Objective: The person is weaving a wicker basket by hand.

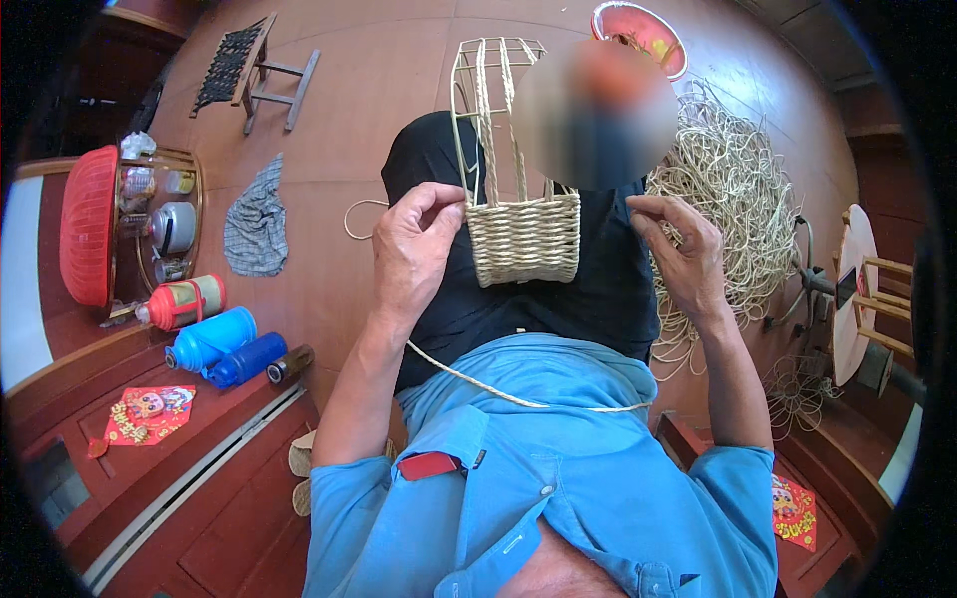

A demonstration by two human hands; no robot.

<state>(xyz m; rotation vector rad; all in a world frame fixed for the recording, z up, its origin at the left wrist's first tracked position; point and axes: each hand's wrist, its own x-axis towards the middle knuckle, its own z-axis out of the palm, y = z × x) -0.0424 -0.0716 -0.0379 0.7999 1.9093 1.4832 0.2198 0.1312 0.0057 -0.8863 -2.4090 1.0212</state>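
Observation:
A small half-woven basket point(523, 241) of pale straw-coloured cord sits over my lap, its woven part nearest me and its wire frame with bare upright cords point(482, 100) reaching away. At the basket's left upper corner, my left hand point(411, 254) is closed, thumb and forefinger pinching the edge. My right hand point(688, 249) is raised to the right, apart from the basket, thumb and forefinger pinched together; what lies between them is too small to make out. A loose cord point(478, 383) runs across my blue shirt. A blurred round patch hides the frame's right part.
A big heap of loose cord point(728, 199) lies on the floor at right, beside a round-topped stool point(859, 294). A red basin point(648, 30) stands beyond. At left are a low stool point(239, 70), a grey cloth point(257, 219), vacuum flasks point(214, 337) and a red basket point(88, 227).

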